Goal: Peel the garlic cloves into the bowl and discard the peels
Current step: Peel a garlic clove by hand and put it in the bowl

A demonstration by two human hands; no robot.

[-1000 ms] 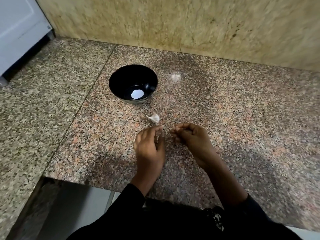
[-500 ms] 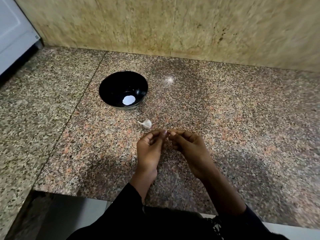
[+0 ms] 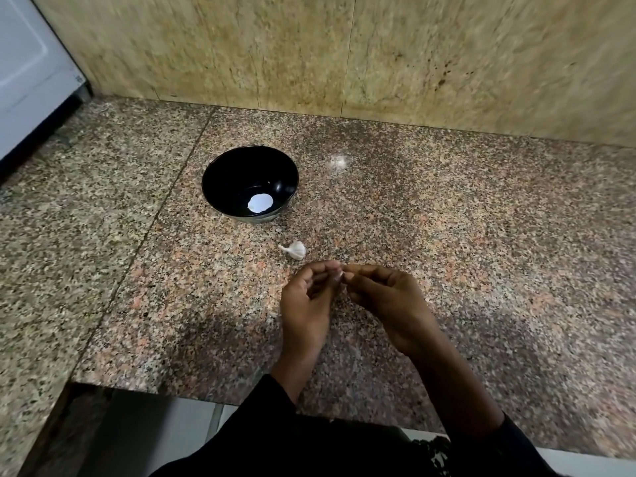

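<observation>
A black bowl [image 3: 220, 182] stands on the granite counter, with a bright white patch at its bottom that looks like a reflection. A white garlic piece [image 3: 296, 249] with a thin stem lies on the counter just in front of the bowl. My left hand [image 3: 306, 301] and my right hand [image 3: 389, 301] meet fingertip to fingertip just below that garlic piece. Between the fingertips a small pale garlic clove [image 3: 339, 276] shows, pinched by both hands and mostly hidden by the fingers.
The granite counter [image 3: 481, 253] runs back to a beige stone wall [image 3: 344, 56]. A white appliance [image 3: 27, 70] stands at the far left. The counter's front edge [image 3: 172, 390] lies close under my wrists.
My hands have come together and lifted slightly off the counter, fingertips now pinching the clove. The camera view shifted, while the bowl and the loose garlic piece stayed where they were.
</observation>
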